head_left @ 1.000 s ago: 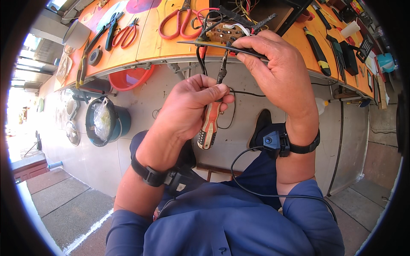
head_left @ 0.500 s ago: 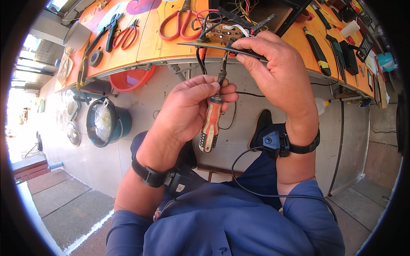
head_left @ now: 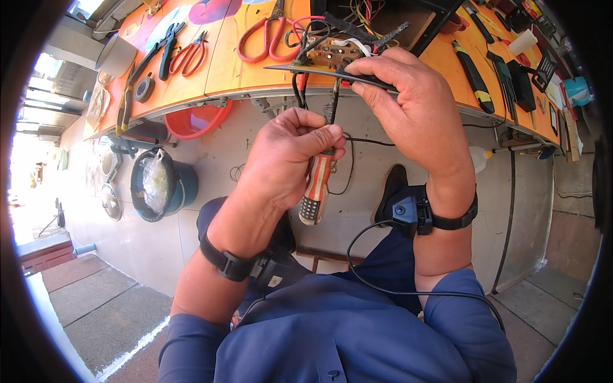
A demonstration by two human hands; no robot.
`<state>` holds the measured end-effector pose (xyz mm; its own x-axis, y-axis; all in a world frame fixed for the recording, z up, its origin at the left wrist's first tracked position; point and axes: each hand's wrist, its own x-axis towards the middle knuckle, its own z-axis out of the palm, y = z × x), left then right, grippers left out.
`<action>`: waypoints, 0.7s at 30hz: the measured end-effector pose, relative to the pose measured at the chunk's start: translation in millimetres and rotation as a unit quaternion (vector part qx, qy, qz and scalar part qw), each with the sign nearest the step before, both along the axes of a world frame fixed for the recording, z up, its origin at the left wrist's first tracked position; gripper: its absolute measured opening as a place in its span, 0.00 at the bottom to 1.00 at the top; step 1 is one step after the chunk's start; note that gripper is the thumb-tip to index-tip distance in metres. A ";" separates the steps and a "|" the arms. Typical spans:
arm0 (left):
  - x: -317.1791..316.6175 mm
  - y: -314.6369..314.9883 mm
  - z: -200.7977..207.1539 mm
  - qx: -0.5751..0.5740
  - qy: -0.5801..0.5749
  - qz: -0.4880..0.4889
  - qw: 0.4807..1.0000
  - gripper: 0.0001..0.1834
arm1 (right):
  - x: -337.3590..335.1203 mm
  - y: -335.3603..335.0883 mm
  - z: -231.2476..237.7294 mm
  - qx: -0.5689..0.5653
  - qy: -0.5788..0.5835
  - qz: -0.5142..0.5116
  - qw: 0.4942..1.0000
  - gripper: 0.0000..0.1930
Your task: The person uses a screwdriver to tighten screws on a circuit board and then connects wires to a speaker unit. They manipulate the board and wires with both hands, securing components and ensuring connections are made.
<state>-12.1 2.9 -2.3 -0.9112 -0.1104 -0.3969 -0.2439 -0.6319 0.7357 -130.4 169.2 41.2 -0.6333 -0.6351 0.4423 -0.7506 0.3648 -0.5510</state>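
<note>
Pale tiles cover the floor [head_left: 143,239] below an orange-topped bench [head_left: 230,73], whose near edge runs just beyond the left hand [head_left: 290,153]. That hand is curled nearly closed, its thumb and fingers pinching a red and white screwdriver [head_left: 315,191] around the top of the handle. The handle slants down toward the person, and the dark shaft points away from the hand, up to a thin dark panel [head_left: 306,69]; whether the tip touches it I cannot tell.

To the right, the right hand [head_left: 408,102] has its thumb and fingers pressed together on the panel's right end, holding it near the bench edge. Just past the panel, ahead of both hands, sits a brown circuit board [head_left: 332,54] with wires around it.

Beyond the left hand lie red-handled scissors [head_left: 267,45]; farther left are red-handled pliers [head_left: 189,59] and a tape roll [head_left: 145,88]. Right of the right hand rests a black and yellow knife [head_left: 472,76].
</note>
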 end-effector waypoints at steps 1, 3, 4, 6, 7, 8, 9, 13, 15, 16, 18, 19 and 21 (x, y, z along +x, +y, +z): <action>-0.1 0.7 0.2 -0.004 -0.001 0.009 1.000 0.06 | 0.1 0.2 0.0 0.001 0.000 0.000 1.000 0.10; -0.5 2.2 0.7 -0.010 -0.008 0.023 1.000 0.07 | 0.0 0.1 -0.1 -0.003 0.000 0.000 1.000 0.10; -0.5 3.0 0.8 -0.012 -0.016 0.027 0.999 0.07 | -0.1 -0.2 -0.4 -0.007 0.000 0.000 1.000 0.10; -0.3 3.6 0.7 -0.012 -0.020 0.031 0.999 0.07 | -0.3 0.0 -0.6 -0.008 0.001 0.001 1.000 0.10; 0.0 3.6 0.4 -0.010 -0.016 0.030 0.999 0.06 | -0.4 0.2 -0.6 -0.006 0.002 0.002 1.000 0.10; 0.1 3.3 0.0 -0.005 -0.012 0.030 0.999 0.06 | -0.9 0.2 -0.4 -0.006 0.002 0.002 1.000 0.10; 0.6 2.3 -0.3 0.005 -0.008 0.023 1.000 0.06 | -1.2 0.1 -0.5 -0.005 0.003 0.003 1.000 0.10; 4.7 -0.2 -0.9 0.051 0.007 0.023 0.998 0.07 | -2.1 -0.1 -0.6 -0.008 -0.002 0.007 1.000 0.10; 5.5 0.1 -1.2 0.063 0.013 0.030 0.997 0.07 | -2.0 0.3 -0.7 -0.009 0.000 0.009 1.000 0.10; 5.1 0.2 -1.3 0.066 0.016 0.033 0.997 0.07 | -2.1 0.4 -0.6 -0.009 0.004 0.010 1.000 0.10; 4.3 0.7 -1.5 0.066 0.016 0.043 0.997 0.07 | -2.1 0.1 -0.7 -0.010 0.006 0.010 1.000 0.10; 3.3 1.7 -1.9 0.064 0.014 0.050 0.997 0.07 | -2.0 -0.3 -0.8 -0.011 0.004 0.009 1.000 0.10; 1.9 1.8 -2.0 0.045 0.009 0.050 0.998 0.08 | -2.0 -0.4 -0.9 -0.012 0.000 0.007 1.000 0.10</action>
